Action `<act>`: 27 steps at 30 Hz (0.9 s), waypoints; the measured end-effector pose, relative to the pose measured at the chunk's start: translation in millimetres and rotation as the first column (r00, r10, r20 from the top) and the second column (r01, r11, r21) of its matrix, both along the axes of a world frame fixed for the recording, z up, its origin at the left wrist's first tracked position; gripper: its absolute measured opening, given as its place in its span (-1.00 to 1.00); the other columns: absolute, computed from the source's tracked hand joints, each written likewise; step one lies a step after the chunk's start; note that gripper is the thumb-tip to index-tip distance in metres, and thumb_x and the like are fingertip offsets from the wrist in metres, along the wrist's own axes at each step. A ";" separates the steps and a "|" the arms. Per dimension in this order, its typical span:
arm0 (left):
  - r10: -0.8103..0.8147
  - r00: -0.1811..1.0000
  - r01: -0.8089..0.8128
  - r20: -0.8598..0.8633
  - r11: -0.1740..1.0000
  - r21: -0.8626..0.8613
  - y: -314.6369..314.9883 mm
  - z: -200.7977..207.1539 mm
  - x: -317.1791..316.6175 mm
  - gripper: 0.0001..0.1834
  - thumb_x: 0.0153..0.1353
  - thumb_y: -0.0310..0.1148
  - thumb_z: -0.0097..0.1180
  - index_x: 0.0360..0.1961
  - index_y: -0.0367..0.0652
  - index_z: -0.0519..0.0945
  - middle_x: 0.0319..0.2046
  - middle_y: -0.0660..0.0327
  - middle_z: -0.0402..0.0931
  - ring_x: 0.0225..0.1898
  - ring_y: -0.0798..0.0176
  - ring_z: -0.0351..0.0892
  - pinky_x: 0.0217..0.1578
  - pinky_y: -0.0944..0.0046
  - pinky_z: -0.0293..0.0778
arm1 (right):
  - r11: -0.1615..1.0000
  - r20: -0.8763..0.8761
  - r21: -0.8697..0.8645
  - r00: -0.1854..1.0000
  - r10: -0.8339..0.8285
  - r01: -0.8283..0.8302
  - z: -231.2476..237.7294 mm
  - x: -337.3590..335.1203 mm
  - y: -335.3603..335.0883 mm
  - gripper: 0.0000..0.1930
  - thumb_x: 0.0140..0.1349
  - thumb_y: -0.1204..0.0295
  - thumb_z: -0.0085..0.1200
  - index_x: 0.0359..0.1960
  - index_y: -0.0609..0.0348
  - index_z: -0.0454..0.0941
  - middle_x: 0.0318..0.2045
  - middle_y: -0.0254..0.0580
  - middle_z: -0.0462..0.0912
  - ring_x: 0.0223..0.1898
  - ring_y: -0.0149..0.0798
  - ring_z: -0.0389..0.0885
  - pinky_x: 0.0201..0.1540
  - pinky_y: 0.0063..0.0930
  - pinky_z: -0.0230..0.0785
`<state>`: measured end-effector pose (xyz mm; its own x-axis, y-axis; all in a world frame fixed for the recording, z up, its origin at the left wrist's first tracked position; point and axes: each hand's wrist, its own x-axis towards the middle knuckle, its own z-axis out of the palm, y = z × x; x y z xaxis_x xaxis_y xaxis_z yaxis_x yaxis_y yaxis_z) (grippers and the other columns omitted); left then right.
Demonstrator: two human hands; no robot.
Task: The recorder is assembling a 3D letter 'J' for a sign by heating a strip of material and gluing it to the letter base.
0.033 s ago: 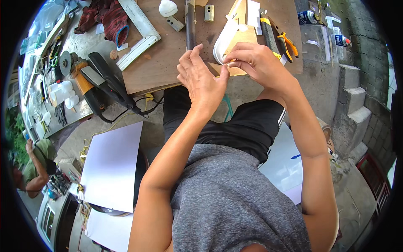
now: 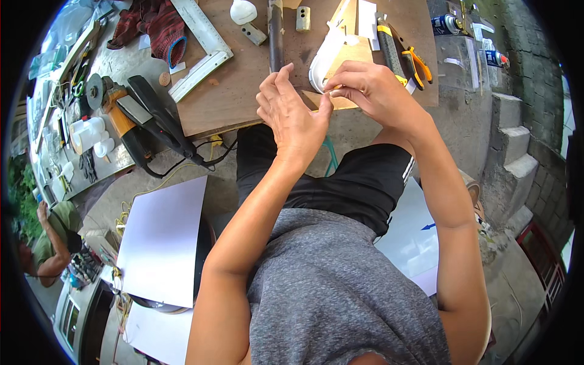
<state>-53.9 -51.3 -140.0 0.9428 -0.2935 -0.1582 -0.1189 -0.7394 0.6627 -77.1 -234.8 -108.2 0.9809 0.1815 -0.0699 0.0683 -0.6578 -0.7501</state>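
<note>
My left hand [image 2: 294, 112] is raised over the near edge of a brown worktop [image 2: 213, 115], fingers apart, its thumb tip close to my right fingertips. My right hand [image 2: 371, 91] pinches thumb and index finger together; whatever sits between them is too small to make out. Just beyond it lie a pale wooden piece [image 2: 353, 56] and a white curved strip [image 2: 317, 68]. A dark rod [image 2: 275, 36] runs away from behind my left fingers. Right of the wooden piece rest a yellow-and-black utility knife [image 2: 389, 48] and orange-handled pliers [image 2: 420, 68].
A metal square [image 2: 207, 52], a red work glove [image 2: 167, 33] and an angle grinder [image 2: 118, 109] lie to the left. Small metal blocks [image 2: 303, 19] stand near the rod. Spray cans [image 2: 447, 25] are at the right, by concrete steps [image 2: 516, 137]. Another person [image 2: 58, 237] is at far left.
</note>
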 end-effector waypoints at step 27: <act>-0.436 0.827 0.391 0.355 0.900 0.195 15.2 -3.3 -39.9 -0.23 0.07 -0.23 0.34 0.36 -0.04 0.42 -0.35 0.29 0.42 -0.27 0.24 0.45 -0.14 0.11 0.22 | 1.000 0.079 0.016 0.997 0.023 -0.024 -4.7 3.0 -3.8 -0.85 0.25 0.45 0.21 -0.21 0.23 0.71 -0.26 -0.11 0.72 -0.26 -0.01 0.71 -0.16 -0.26 0.54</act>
